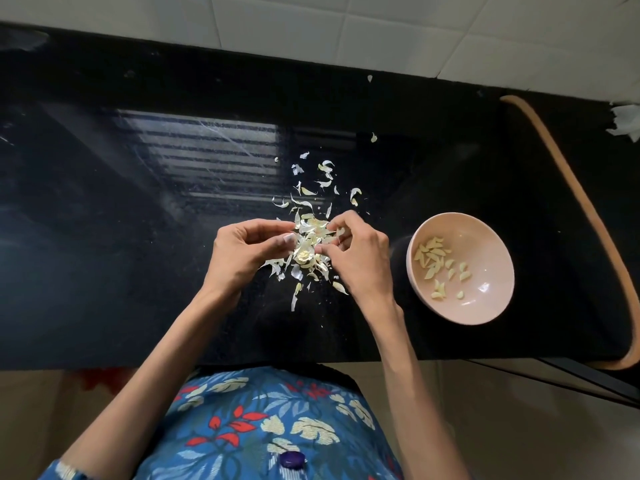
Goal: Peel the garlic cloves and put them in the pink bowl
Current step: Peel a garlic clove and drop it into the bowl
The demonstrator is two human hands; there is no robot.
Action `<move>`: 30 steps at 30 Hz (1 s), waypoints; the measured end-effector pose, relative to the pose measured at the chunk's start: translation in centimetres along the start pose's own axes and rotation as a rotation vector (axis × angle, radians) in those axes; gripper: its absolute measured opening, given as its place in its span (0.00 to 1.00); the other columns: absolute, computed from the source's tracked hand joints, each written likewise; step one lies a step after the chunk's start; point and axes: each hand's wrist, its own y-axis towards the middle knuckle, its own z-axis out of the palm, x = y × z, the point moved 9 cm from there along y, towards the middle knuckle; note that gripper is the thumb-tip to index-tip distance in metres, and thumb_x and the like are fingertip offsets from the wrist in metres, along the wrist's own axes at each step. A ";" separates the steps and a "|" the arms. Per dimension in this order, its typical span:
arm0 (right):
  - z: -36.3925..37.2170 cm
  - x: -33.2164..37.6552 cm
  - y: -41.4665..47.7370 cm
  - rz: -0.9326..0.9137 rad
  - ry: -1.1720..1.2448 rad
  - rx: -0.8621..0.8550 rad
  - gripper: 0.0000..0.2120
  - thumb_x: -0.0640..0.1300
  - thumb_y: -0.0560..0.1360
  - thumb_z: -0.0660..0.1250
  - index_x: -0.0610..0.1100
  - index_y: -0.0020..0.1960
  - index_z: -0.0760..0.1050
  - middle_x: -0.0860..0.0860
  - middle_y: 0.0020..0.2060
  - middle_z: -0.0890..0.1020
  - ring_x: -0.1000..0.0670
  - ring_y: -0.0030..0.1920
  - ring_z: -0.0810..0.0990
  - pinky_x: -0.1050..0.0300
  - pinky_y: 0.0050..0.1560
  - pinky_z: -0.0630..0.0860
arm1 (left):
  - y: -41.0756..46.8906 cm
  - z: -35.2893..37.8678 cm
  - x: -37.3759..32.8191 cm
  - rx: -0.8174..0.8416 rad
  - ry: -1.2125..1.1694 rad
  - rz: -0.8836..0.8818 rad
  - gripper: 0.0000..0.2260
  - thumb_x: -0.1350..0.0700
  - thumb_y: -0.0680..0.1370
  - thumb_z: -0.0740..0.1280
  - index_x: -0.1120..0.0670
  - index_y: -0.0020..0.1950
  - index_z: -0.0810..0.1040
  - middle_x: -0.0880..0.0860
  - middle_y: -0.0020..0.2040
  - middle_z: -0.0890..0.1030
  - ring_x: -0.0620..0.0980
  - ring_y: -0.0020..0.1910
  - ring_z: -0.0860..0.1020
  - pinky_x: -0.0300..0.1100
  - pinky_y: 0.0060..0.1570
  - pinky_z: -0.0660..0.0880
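Countertop [104, 220] glossy black, with a pale grey striped reflection across its middle and faint whitish scratch lines. Wall tiles [311, 26] off-white, thin grey grid joints. Pink bowl [491, 306] pale, dusty pink inside and on the rim, small white glare spots. Peeled cloves [431, 256] in it cream to pale yellow. Loose skins [304, 202] white, some tinged yellowish. Garlic head [304, 254] pale yellow at the core, white around. Curved edge band [588, 209] at right tan-orange. Torn scrap [627, 123] at far right white. Garment [277, 427] blue with cream, light-blue and red leaf print; button [292, 459] dark purple. Floor [519, 427] beige, red patch [104, 377] at lower left.
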 end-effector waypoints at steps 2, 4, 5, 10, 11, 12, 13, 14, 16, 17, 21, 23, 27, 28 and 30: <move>0.8 -0.2 0.1 -0.006 -0.040 0.099 0.13 0.37 0.76 0.70 0.44 0.60 0.81 0.48 0.53 0.84 0.50 0.50 0.81 0.52 0.57 0.78 | 0.0 -0.2 0.0 -0.012 -0.007 -0.002 0.09 0.64 0.72 0.75 0.60 0.52 0.84 0.61 0.46 0.86 0.53 0.45 0.84 0.40 0.49 0.82; 1.4 0.0 -0.1 -0.043 -0.088 0.191 0.16 0.31 0.78 0.62 0.41 0.61 0.80 0.50 0.57 0.82 0.48 0.55 0.80 0.47 0.60 0.76 | 0.0 -0.4 0.0 -0.021 -0.019 -0.006 0.09 0.64 0.72 0.75 0.61 0.52 0.84 0.62 0.46 0.86 0.54 0.45 0.84 0.41 0.50 0.82; 1.4 0.1 -0.2 -0.056 -0.090 0.211 0.19 0.28 0.78 0.59 0.42 0.61 0.80 0.52 0.58 0.82 0.50 0.54 0.81 0.47 0.60 0.77 | 0.0 -0.4 0.0 -0.022 -0.023 -0.007 0.10 0.64 0.72 0.75 0.61 0.53 0.84 0.62 0.47 0.86 0.54 0.45 0.84 0.41 0.51 0.82; -1.1 0.9 0.0 -0.064 0.023 -0.025 0.10 0.37 0.75 0.73 0.47 0.53 0.85 0.53 0.47 0.87 0.62 0.38 0.81 0.58 0.43 0.81 | 0.0 -0.6 -0.2 -0.030 -0.037 -0.008 0.10 0.63 0.71 0.75 0.60 0.52 0.84 0.61 0.46 0.86 0.52 0.44 0.84 0.38 0.47 0.81; -1.9 1.3 -0.1 -0.092 0.006 -0.115 0.05 0.39 0.72 0.76 0.46 0.47 0.86 0.53 0.42 0.87 0.59 0.37 0.82 0.58 0.41 0.81 | 0.0 -0.7 -0.2 -0.035 -0.037 -0.008 0.10 0.63 0.71 0.75 0.60 0.52 0.84 0.61 0.46 0.86 0.51 0.43 0.84 0.37 0.46 0.81; -2.7 1.7 -0.2 -0.115 0.014 -0.195 0.04 0.41 0.69 0.79 0.45 0.41 0.85 0.53 0.38 0.85 0.57 0.36 0.81 0.60 0.39 0.80 | -0.1 -0.7 -0.2 -0.039 -0.035 -0.008 0.10 0.63 0.72 0.75 0.61 0.52 0.84 0.61 0.46 0.86 0.51 0.43 0.84 0.36 0.45 0.81; -3.3 1.9 -0.3 -0.132 0.033 -0.252 0.07 0.44 0.67 0.80 0.44 0.39 0.83 0.53 0.36 0.84 0.56 0.35 0.80 0.63 0.38 0.77 | -0.1 -0.8 -0.2 -0.042 -0.031 -0.006 0.09 0.64 0.72 0.75 0.60 0.52 0.84 0.61 0.45 0.86 0.51 0.43 0.84 0.37 0.46 0.81; -3.6 2.0 -0.3 -0.143 0.059 -0.275 0.07 0.45 0.67 0.80 0.44 0.38 0.83 0.53 0.37 0.83 0.56 0.35 0.79 0.65 0.38 0.76 | -0.1 -0.8 -0.2 -0.045 -0.029 -0.004 0.09 0.64 0.72 0.75 0.60 0.52 0.85 0.61 0.45 0.86 0.51 0.43 0.84 0.38 0.47 0.82; -3.4 2.0 0.0 -0.131 0.136 -0.202 0.03 0.43 0.72 0.77 0.45 0.45 0.86 0.53 0.42 0.83 0.56 0.39 0.81 0.64 0.42 0.78 | -0.1 -0.9 -0.3 -0.053 -0.031 -0.004 0.08 0.64 0.72 0.75 0.60 0.51 0.85 0.62 0.46 0.86 0.51 0.43 0.84 0.38 0.48 0.82; -3.0 1.8 0.2 -0.097 0.163 -0.128 0.06 0.39 0.74 0.74 0.44 0.50 0.86 0.52 0.45 0.84 0.55 0.42 0.83 0.64 0.45 0.80 | -0.2 -0.9 -0.3 -0.056 -0.029 -0.005 0.08 0.64 0.72 0.75 0.60 0.51 0.85 0.62 0.46 0.86 0.51 0.43 0.84 0.38 0.48 0.82; -2.7 0.6 0.4 0.004 0.303 -0.006 0.15 0.29 0.75 0.69 0.42 0.58 0.83 0.48 0.49 0.87 0.55 0.46 0.86 0.66 0.43 0.82 | -0.3 -0.6 -0.5 -0.034 -0.044 -0.005 0.09 0.63 0.71 0.75 0.60 0.50 0.85 0.61 0.46 0.86 0.51 0.43 0.84 0.38 0.47 0.82; -4.4 1.1 0.2 -0.027 0.389 -0.141 0.10 0.33 0.72 0.75 0.42 0.51 0.85 0.49 0.42 0.87 0.55 0.40 0.86 0.61 0.34 0.82 | -0.3 -0.3 -0.6 -0.009 -0.057 -0.005 0.11 0.62 0.69 0.75 0.59 0.51 0.85 0.60 0.46 0.86 0.50 0.44 0.85 0.37 0.47 0.82; -5.4 0.8 0.0 -0.052 0.330 -0.305 0.07 0.40 0.69 0.79 0.45 0.39 0.81 0.52 0.36 0.83 0.53 0.33 0.83 0.55 0.32 0.80 | -0.2 0.6 -0.7 0.035 -0.110 -0.009 0.12 0.62 0.68 0.74 0.60 0.51 0.84 0.59 0.46 0.87 0.51 0.45 0.86 0.39 0.49 0.82; -4.2 0.2 0.3 -0.013 0.330 -0.215 0.06 0.40 0.69 0.78 0.47 0.41 0.82 0.53 0.39 0.84 0.54 0.37 0.83 0.55 0.38 0.81 | -0.2 0.9 -0.8 0.047 -0.120 -0.013 0.12 0.62 0.68 0.74 0.60 0.51 0.84 0.60 0.46 0.87 0.51 0.45 0.86 0.39 0.49 0.82; -0.7 -0.7 0.1 0.081 0.414 0.062 0.06 0.41 0.71 0.77 0.49 0.47 0.85 0.54 0.45 0.86 0.55 0.46 0.84 0.53 0.50 0.82 | -0.3 1.4 -0.8 0.069 -0.143 -0.021 0.11 0.62 0.68 0.74 0.60 0.49 0.85 0.60 0.45 0.87 0.51 0.44 0.86 0.39 0.48 0.82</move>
